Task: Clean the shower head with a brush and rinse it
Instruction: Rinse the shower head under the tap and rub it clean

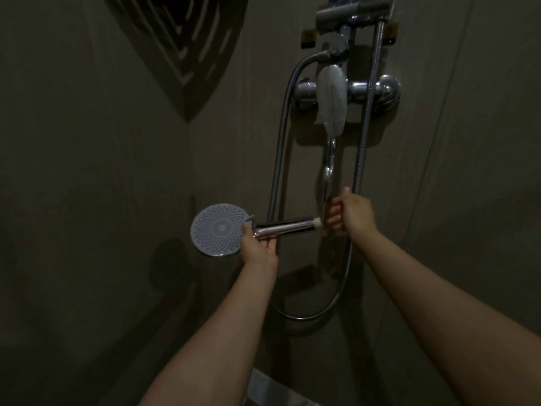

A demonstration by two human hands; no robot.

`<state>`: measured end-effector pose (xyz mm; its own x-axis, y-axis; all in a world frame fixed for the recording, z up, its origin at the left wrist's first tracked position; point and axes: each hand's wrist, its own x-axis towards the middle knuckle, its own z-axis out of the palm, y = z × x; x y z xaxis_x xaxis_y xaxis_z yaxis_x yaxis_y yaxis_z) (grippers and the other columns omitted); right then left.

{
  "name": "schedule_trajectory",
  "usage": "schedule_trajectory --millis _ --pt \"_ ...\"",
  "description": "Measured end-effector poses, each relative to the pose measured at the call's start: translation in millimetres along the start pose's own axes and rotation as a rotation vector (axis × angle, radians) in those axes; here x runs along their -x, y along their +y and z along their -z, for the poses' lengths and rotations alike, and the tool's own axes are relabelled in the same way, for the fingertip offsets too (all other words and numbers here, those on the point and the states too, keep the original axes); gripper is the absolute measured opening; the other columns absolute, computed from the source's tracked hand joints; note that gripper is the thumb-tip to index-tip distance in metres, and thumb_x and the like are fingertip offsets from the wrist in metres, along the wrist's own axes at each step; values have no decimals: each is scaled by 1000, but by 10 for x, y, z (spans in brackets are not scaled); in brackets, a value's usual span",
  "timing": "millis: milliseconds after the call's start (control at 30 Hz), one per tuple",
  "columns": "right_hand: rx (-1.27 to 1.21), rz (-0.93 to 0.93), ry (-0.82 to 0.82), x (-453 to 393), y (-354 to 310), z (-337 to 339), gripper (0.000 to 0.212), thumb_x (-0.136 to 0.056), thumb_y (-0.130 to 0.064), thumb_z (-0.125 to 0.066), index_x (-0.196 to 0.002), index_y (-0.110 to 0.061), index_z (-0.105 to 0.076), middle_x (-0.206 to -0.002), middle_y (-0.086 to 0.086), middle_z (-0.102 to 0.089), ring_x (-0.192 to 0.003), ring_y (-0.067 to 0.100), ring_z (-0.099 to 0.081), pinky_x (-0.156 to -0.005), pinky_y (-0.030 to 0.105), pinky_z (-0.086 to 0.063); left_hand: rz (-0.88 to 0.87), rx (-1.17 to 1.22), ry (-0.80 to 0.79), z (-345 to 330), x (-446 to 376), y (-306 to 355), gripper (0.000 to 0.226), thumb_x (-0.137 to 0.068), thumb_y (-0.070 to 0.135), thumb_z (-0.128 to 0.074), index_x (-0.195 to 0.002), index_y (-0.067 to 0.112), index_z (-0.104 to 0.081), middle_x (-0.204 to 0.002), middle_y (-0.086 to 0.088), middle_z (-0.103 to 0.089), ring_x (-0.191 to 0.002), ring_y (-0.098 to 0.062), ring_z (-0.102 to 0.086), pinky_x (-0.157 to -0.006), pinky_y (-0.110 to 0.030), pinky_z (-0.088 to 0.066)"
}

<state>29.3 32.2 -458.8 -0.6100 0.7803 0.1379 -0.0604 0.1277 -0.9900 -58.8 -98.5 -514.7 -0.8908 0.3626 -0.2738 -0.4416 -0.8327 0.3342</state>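
Note:
A round shower head (218, 229) with a pale dotted face and a chrome handle (288, 227) lies level in front of the wall, its face toward me. My left hand (259, 246) grips the handle just behind the head. The handle's white threaded end points right, toward my right hand (349, 212). That hand is curled round the end of the metal shower hose (361, 136), close to the handle's tip. Whether hose and handle are joined I cannot tell. No brush is in view.
A chrome mixer tap (371, 89) with a long lever (329, 171) is fixed on the dark wall. A pale pouch-like object (332, 98) hangs over it. A second hose (281, 142) loops down below. A dark corner shelf (187, 39) sits at the upper left.

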Motion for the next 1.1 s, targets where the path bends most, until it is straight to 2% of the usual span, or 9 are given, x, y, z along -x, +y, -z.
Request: schedule_trajectory --millis 133,367,500,733,833,900,967,1033,1100 --pt "-129 262 206 -69 -342 1 40 -100 -31 -34 -65 -18 -49 -58 2 -48 -42 5 -47 -41 15 -37 12 -136 -18 33 -16 -35 40 -94 21 -54 -130 6 -49 -127 -16 -58 -116 -29 -57 -99 -39 -48" --pt "-83 519 -76 19 -941 -133 29 -98 -22 -42 -71 -18 -52 -63 4 -54 -40 0 -51 -44 16 -44 35 -291 -94 24 -12 -72 32 -93 10 -54 -123 -2 -54 -97 -9 -62 -109 -25 -57 -104 -40 -44" --pt "19 561 -106 14 -964 -122 29 -99 -15 -40 -73 -20 -51 -62 3 -53 -39 -2 -50 -44 13 -45 31 -322 -121 -3 1 -26 31 -93 5 -52 -123 -3 -54 -96 -9 -62 -105 -24 -58 -105 -39 -43" --pt "33 490 34 194 -718 -134 33 -96 -24 -46 -64 -21 -50 -56 -1 -49 -37 -1 -47 -42 16 -42 41 -423 -204 -105 114 181 15 -94 4 -47 -86 7 -59 -87 -6 -60 -83 -17 -57 -92 -36 -46" --pt "577 554 -105 403 -225 -189 27 -90 -31 -57 -65 -24 -50 -62 -3 -53 -50 1 -51 -54 21 -41 33 -457 -261 -124 130 308 16 -94 2 -47 -84 7 -58 -90 -8 -60 -86 -18 -57 -95 -38 -45" --pt "1058 481 -277 506 59 -296 21 -84 -37 -64 -88 -18 -56 -89 4 -64 -77 15 -60 -68 27 -48 28 -499 -311 -125 130 348 17 -94 2 -46 -83 7 -58 -86 -7 -61 -85 -18 -57 -89 -34 -48" --pt "1146 364 -357 510 263 -442 47 -78 -34 -71 -112 -10 -49 -116 13 -60 -106 28 -59 -85 34 -49 25 -523 -348 -135 148 343 18 -94 2 -46 -83 7 -59 -79 -5 -64 -82 -17 -58 -80 -29 -50" --pt "958 219 -371 508 327 -551 29 -76 -19 -72 -95 -10 -51 -110 18 -62 -101 31 -61 -78 33 -49 59 -557 -387 -132 163 340 18 -94 2 -45 -86 5 -60 -76 -4 -67 -85 -19 -58 -83 -30 -48" --pt "799 139 -354 481 349 -579 24 -75 -7 -66 -64 -16 -47 -80 14 -63 -78 26 -62 -61 28 -46 125 -654 -468 -124 201 447 11 -89 6 -54 -87 6 -64 -73 -3 -72 -90 -20 -58 -88 -31 -46"
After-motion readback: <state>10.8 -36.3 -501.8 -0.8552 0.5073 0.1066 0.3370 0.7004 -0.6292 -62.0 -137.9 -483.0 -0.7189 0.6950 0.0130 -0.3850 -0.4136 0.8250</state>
